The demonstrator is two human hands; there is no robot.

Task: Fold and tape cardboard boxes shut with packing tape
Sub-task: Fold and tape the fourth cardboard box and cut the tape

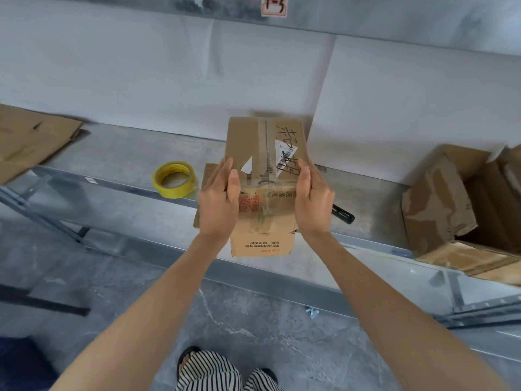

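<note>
In the head view we hold the cardboard box [265, 176] at centre, above the worktop [127, 156]. Our left hand [218, 204] clasps its 9 o'clock edge and our right hand [313, 204] its 3 o'clock edge. We judge it light, stiff but worn and slick where taped, so bare side walls grip best; the tape roll [174, 180] lies at its 9 o'clock.

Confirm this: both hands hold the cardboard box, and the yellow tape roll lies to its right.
Wrong side: in the head view the yellow tape roll lies left of the cardboard box. The left hand and right hand do hold it.
</note>
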